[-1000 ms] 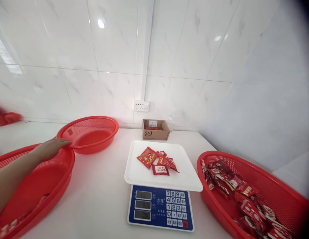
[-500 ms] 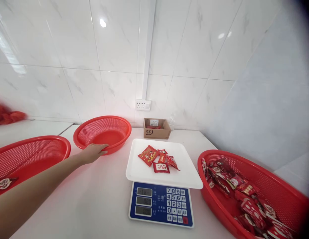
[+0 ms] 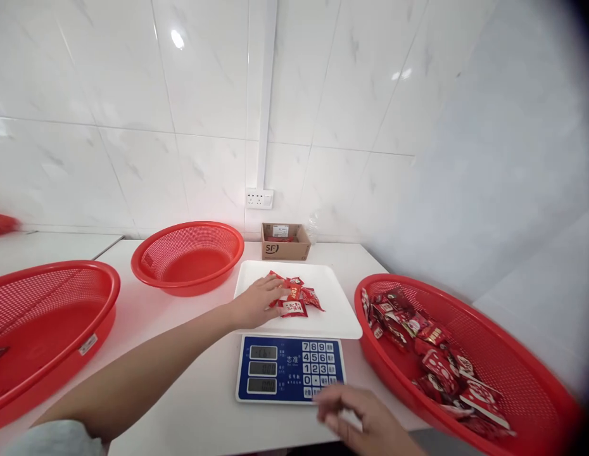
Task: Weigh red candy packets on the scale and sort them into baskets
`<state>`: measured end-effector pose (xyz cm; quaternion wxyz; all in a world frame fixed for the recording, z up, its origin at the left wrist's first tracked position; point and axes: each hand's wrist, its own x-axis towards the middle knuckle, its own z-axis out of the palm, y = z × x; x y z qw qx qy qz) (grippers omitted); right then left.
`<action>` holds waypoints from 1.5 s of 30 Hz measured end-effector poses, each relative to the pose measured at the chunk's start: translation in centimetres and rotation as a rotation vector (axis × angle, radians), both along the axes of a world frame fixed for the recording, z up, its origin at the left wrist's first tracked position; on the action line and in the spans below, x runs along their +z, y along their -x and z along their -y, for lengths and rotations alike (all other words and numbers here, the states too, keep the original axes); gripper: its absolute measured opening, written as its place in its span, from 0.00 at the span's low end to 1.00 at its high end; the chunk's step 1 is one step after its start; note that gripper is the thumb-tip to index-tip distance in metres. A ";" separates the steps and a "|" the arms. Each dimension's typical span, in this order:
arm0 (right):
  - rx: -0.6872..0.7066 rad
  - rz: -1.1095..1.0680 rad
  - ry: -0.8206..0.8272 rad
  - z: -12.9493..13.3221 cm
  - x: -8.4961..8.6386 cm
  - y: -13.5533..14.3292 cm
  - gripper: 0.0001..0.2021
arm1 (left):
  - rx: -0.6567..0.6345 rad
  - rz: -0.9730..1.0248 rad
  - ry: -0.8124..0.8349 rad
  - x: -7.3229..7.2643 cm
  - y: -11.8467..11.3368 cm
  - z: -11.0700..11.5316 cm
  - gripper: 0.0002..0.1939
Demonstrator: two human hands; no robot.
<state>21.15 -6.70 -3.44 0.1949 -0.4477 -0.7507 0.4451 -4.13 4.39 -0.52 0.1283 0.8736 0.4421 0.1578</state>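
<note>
Several red snack packets [image 3: 293, 308] lie on the white tray [image 3: 339, 320] of a scale. My left hand [image 3: 259, 303] reaches over the tray's left side, fingers apart, at the packets' left edge and partly covering them. Below the tray is the scale's blue keypad panel [image 3: 294, 364] with three small displays. My right hand [image 3: 358, 415], blurred, is at the panel's lower right corner, its fingers curved and apart with nothing seen between them.
On the right, a red basket [image 3: 508, 329] holds many snack packets. An empty red basket [image 3: 187, 288] stands behind on the left, another basket [image 3: 97, 316] at the far left. A small cardboard box [image 3: 285, 251] sits near the wall socket [image 3: 259, 198].
My left hand has left the rim of the back red basket and moved right to the packets on the tray. My right hand has come into view. The view has shifted slightly right.
</note>
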 end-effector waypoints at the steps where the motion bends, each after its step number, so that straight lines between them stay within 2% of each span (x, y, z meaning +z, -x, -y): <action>1: -0.054 -0.039 -0.068 -0.9 0.7 0.2 0.12 | -0.022 -0.013 -0.006 -0.3 -0.5 -0.1 0.22; 3: -0.205 -0.101 -0.220 -2.8 1.7 0.6 0.14 | -0.048 -0.028 -0.022 -0.8 -1.1 -0.1 0.19; 5: -0.308 -0.108 -0.356 -4.7 1.8 0.9 0.14 | -0.055 -0.021 -0.038 -1.0 -1.2 0.1 0.15; 8: -0.336 -0.026 -0.554 -7.2 0.9 1.3 0.13 | -0.075 0.026 -0.044 -0.9 -1.1 0.5 0.08; 10: -0.324 0.052 -0.629 -8.6 0.0 1.6 0.14 | -0.093 0.047 -0.024 -0.6 -1.1 0.9 0.03; 14: -0.308 0.183 -0.603 -10.6 -0.9 2.7 0.19 | -0.051 0.059 0.006 -0.3 -2.0 1.4 0.01; 19: -0.282 0.310 -0.567 -11.4 0.1 4.6 0.23 | 0.018 0.120 0.043 -0.5 -2.8 1.6 0.05; 25: -0.309 0.372 -0.556 -11.8 0.7 4.9 0.18 | 0.071 0.258 0.088 -0.8 -2.7 1.8 0.20; 27: -0.308 0.359 -0.554 -11.7 0.6 4.7 0.16 | 0.087 0.325 0.097 -0.9 -2.5 1.7 0.21; 29: -0.306 0.344 -0.556 -11.5 0.5 4.5 0.16 | 0.116 0.391 0.055 -0.9 -2.0 1.4 0.19; 32: -0.310 0.308 -0.553 -11.1 0.3 4.1 0.16 | 0.300 0.376 -0.086 0.0 -0.2 0.4 0.17; 36: -0.309 0.236 -0.536 -10.9 -0.1 3.8 0.17 | 0.555 0.276 -0.238 2.0 4.5 -1.6 0.16; 39: -0.304 0.216 -0.537 -10.8 -0.2 3.8 0.17 | 0.680 0.211 -0.273 2.6 7.7 -2.9 0.18; 42: -0.301 0.208 -0.540 -10.8 -0.2 3.9 0.17 | 0.634 0.116 -0.231 1.7 8.7 -3.3 0.19; 45: -0.295 0.200 -0.544 -10.8 -0.3 4.0 0.17 | 0.462 0.042 -0.139 0.2 7.1 -2.8 0.20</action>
